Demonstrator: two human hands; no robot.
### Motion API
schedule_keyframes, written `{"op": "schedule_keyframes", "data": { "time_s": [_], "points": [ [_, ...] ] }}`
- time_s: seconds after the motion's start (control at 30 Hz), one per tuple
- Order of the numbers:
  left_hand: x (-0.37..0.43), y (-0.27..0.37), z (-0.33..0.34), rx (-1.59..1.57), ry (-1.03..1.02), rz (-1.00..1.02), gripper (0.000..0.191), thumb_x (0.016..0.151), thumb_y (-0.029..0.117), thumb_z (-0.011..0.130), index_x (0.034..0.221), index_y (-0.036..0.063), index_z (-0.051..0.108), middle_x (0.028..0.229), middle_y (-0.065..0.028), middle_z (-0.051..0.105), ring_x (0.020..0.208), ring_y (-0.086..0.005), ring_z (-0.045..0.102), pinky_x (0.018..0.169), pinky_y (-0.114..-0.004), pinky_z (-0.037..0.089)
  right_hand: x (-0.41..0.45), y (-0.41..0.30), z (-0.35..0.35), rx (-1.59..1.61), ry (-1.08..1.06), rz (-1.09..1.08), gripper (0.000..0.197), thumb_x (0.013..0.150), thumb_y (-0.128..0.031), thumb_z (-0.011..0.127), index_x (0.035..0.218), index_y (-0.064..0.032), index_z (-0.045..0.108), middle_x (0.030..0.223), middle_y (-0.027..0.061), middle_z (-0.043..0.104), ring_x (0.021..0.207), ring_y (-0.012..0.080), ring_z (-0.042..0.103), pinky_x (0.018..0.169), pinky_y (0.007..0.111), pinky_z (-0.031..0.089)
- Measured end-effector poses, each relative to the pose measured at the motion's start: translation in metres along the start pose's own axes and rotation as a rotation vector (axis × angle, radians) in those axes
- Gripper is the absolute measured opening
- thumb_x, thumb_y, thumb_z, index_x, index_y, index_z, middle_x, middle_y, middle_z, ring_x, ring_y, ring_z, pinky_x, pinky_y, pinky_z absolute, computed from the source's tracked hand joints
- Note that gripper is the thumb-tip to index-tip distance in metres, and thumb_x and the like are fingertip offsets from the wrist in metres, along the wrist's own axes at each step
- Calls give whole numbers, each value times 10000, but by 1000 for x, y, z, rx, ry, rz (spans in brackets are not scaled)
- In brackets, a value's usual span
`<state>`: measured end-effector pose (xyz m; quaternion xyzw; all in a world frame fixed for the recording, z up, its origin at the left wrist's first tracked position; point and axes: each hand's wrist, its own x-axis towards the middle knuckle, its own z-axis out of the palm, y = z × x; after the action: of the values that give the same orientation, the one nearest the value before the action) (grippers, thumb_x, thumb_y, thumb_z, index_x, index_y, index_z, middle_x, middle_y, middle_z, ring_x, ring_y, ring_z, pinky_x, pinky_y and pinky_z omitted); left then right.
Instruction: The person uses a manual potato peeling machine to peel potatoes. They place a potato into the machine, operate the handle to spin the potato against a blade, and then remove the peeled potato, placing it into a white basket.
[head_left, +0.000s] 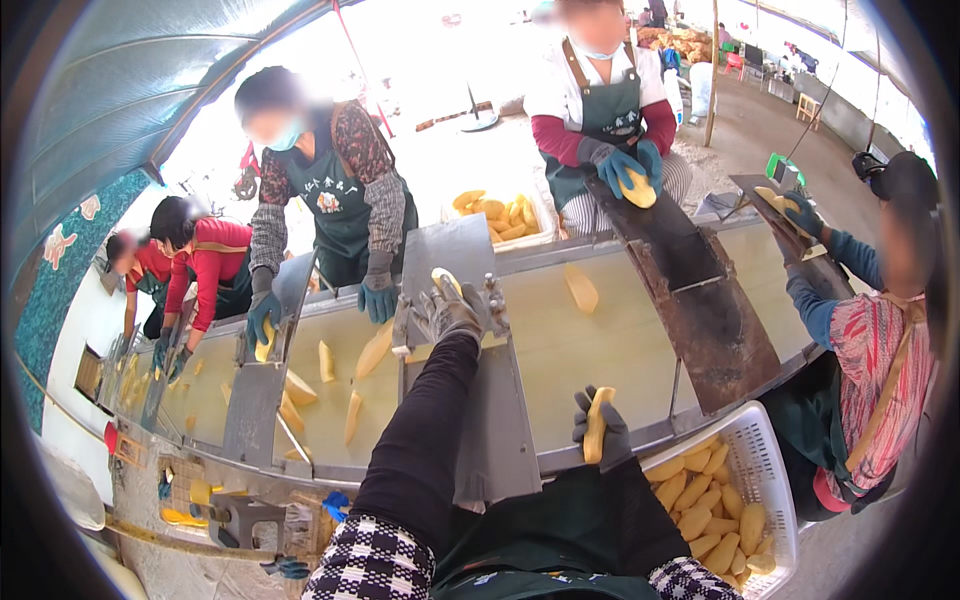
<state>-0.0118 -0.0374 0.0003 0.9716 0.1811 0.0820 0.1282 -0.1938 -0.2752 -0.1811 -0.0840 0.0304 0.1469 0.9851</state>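
My left hand (454, 309), in a grey work glove, is stretched forward onto a slanted metal slicing board (450, 244). It grips a pale yellow vegetable piece (445, 279) against the board, near the cross-bar with its bolted clamp (495, 300); the palm hides most of the piece. Lower and to the right, my right hand (611, 435), in a dark glove, holds a long peeled yellow vegetable (598, 424) upright above the near edge of the belt. Beside that hand stands a white plastic crate (780, 495) with many peeled yellow vegetables (701, 491).
A pale conveyor belt (555, 375) runs under the boards, carrying cut pieces (375, 349). A rusty board (705, 337) crosses it on the right. Gloved co-workers (337, 195) stand opposite and alongside; one (870, 300) is close at right. Another filled crate (551, 217) stands beyond the belt.
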Motion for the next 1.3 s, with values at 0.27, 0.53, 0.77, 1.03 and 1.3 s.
{"op": "schedule_keyframes", "data": {
  "time_s": [0.27, 0.53, 0.77, 1.03, 1.3],
  "points": [
    [16, -21, -2, 7, -193, 159, 618, 930, 344, 472, 1505, 186, 311, 1483, -208, 381, 1376, -376, 353, 1142, -460, 261, 7, 1, 12, -24, 79, 12, 496, 912, -294, 630, 1348, -135, 456, 1282, 145, 566, 944, 278, 618, 722, 381, 534],
    [-98, -117, -54, 21, 127, 642, 602, 872, 144, 521, 1452, 77, 376, 1380, -231, 429, 1273, -447, 399, 1078, -490, 343, 13, -7, 74, -140, -16, -142, 461, 919, -330, 611, 1323, -164, 464, 1203, 104, 580, 917, 216, 606, 701, 355, 530],
    [-159, -98, -70, -685, -43, 494, 702, 818, 249, 669, 1400, -22, 384, 1291, -254, 490, 1189, -399, 490, 1011, -442, 406, 27, 44, 167, -161, -55, -86, 530, 987, -501, 432, 1363, -129, 438, 1249, 90, 550, 1041, 219, 585, 897, 372, 500],
    [-189, -73, -45, -357, -105, 633, 706, 803, 180, 622, 1430, -1, 353, 1239, -248, 514, 1131, -406, 537, 948, -456, 459, 12, 67, 157, -406, -235, -131, 602, 1024, -488, 315, 1453, -66, 332, 1431, 152, 420, 1311, 297, 424, 1121, 453, 313],
    [-140, -87, -50, 133, -100, 300, 715, 834, 180, 563, 1478, 37, 289, 1102, -213, 522, 967, -383, 584, 851, -478, 481, 36, 23, 10, -1432, 281, -645, 462, 982, -256, 528, 1354, 5, 450, 1265, 199, 567, 1158, 281, 566, 992, 375, 439]
  ]
}}
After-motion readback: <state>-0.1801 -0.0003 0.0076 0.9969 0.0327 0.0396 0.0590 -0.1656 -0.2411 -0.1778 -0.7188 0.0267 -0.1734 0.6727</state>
